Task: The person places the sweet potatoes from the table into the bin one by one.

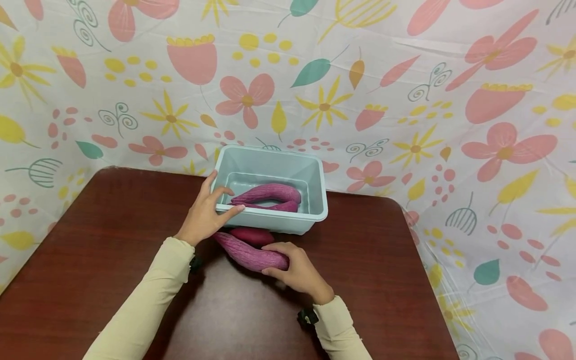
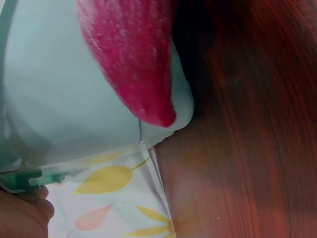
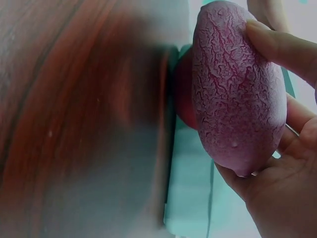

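My right hand (image 1: 294, 267) grips the thick end of a wrinkled purple sweet potato (image 1: 249, 254), thumb and fingers on either side of it. Its tapered end points left, below my left wrist. Behind it, a smoother, darker red-purple sweet potato (image 1: 253, 235) shows partly against the front of the pale blue plastic bin (image 1: 265, 218). The left hand (image 1: 204, 212) holds the bin's front left corner, with fingers bent over the rim. Inside the bin lie two curved purple pieces (image 1: 274, 192), partly hidden by the front wall. In the right wrist view the held sweet potato (image 3: 237, 89) fills the fingers.
The bin stands at the back of a dark red-brown wooden table (image 1: 216, 320). Directly behind the table hangs a white flower-patterned cloth (image 1: 288, 65), which also runs along both sides. A dark strap (image 1: 307, 317) sits at the right wrist.
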Motion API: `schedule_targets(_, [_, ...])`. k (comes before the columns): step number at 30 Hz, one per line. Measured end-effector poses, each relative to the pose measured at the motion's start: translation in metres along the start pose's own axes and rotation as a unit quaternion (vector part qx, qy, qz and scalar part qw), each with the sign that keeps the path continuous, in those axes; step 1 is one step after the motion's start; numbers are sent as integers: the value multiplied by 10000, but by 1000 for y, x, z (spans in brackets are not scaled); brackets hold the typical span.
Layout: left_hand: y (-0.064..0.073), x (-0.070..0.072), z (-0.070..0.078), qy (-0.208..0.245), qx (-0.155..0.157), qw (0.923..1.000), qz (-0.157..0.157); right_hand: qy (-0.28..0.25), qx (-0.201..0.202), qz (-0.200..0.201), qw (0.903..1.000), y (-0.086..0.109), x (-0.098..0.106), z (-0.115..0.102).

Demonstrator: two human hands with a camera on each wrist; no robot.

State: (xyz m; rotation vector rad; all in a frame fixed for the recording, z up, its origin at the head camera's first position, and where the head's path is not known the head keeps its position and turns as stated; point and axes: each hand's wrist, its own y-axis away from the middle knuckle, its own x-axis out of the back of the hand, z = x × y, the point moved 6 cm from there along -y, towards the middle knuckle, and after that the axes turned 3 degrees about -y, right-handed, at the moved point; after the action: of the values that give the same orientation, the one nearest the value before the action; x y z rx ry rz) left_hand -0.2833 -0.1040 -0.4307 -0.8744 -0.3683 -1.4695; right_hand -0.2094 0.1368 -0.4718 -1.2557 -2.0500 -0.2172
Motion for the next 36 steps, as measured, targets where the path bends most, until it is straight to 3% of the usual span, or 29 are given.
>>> schedule_targets(36, [1,1,0,-109,-26,9999,82,294,371,486,9977,17,39,-23])
